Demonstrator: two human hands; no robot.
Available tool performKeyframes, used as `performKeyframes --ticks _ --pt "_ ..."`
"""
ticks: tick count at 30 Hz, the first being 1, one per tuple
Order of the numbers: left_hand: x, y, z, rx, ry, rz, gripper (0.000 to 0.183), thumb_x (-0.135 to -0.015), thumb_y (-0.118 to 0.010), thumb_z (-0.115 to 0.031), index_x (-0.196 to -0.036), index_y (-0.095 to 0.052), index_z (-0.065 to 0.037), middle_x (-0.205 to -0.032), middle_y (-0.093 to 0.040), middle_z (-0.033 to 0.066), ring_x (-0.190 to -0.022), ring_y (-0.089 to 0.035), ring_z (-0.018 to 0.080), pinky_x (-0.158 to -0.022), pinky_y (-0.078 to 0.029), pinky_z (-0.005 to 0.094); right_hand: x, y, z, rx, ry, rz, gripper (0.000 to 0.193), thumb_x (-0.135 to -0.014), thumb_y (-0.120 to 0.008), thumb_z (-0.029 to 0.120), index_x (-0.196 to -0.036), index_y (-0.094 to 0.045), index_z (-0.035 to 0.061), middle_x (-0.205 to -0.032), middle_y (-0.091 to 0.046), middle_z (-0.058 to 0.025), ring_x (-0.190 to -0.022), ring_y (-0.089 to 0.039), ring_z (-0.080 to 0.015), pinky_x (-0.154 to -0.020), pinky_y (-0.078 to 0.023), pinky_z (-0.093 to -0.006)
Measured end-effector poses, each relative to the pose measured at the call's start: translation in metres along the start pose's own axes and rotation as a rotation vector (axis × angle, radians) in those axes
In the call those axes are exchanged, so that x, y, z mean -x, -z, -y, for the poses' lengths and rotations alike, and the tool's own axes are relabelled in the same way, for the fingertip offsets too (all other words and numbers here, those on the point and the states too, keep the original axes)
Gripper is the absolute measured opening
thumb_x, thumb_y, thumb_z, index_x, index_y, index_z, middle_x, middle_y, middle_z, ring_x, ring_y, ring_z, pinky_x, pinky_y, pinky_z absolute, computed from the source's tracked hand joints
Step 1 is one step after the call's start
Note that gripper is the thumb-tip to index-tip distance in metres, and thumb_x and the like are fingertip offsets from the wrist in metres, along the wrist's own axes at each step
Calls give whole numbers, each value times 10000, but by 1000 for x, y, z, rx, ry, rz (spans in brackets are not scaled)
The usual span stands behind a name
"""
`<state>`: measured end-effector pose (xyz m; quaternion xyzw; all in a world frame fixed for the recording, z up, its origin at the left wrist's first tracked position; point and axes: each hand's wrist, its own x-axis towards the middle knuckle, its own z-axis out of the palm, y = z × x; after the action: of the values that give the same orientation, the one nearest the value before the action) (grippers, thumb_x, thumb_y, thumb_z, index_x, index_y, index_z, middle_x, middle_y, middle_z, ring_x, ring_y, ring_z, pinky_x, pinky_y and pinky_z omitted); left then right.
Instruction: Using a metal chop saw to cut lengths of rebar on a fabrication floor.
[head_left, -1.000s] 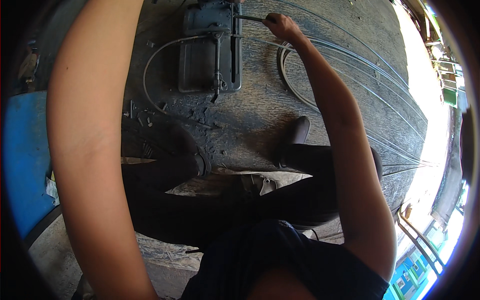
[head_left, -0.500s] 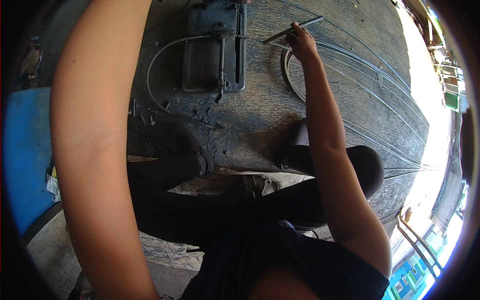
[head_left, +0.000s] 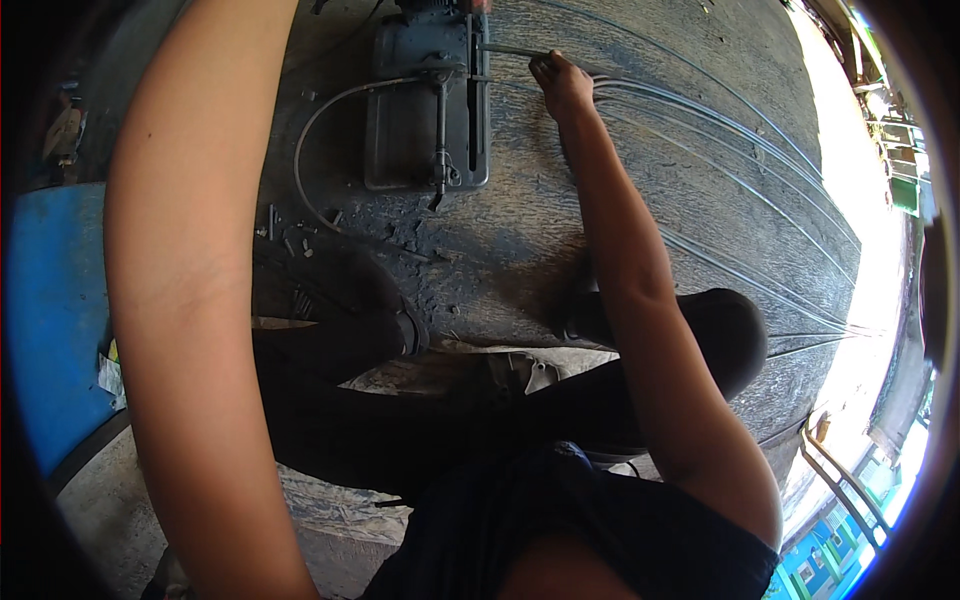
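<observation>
My right hand (head_left: 563,85) is closed around a short metal rod (head_left: 515,50), reaching out at the top centre. The rod's left end meets the side of a grey floor machine (head_left: 405,130), which looks like a cut-off saw with a flat base, a slot and a clamp screw (head_left: 444,125). My left forearm (head_left: 190,250) stretches up along the left side. The left hand lies beyond the upper edge, out of sight.
Several long thin metal rods (head_left: 740,130) fan out over the dark floor to the right. A cable (head_left: 298,150) curves left of the machine. Short cut metal pieces (head_left: 290,245) and dark scraps lie below it. A blue panel (head_left: 55,310) stands at far left.
My right hand has moved left with the rod, bringing it from a slant in the air to nearly level against the machine. The left forearm has barely shifted.
</observation>
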<state>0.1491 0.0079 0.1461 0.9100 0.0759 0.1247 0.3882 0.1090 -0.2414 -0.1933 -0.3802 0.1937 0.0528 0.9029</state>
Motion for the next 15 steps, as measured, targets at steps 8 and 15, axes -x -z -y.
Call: performKeyframes --ticks 8,15 --pt "-4 -2 3 1 29 -25 288 -802 -520 -249 -796 -702 -25 -753 -669 130 -667 -646 275 -583 -514 410 -8 -6 -6 -17 -55 -6 335 -990 -562 48 -1226 -469 -170 -1187 -582 -258 -1091 -630 -360 -975 -585 -454" --pt "-3 -2 3 42 13 0 283 -808 -520 -257 -777 -688 -31 -741 -666 137 -647 -651 278 -573 -510 416 -4 -1 -7 -41 -47 0 305 -995 -559 69 -1207 -490 -139 -1125 -598 -248 -1038 -644 -353 -928 -598 -437"
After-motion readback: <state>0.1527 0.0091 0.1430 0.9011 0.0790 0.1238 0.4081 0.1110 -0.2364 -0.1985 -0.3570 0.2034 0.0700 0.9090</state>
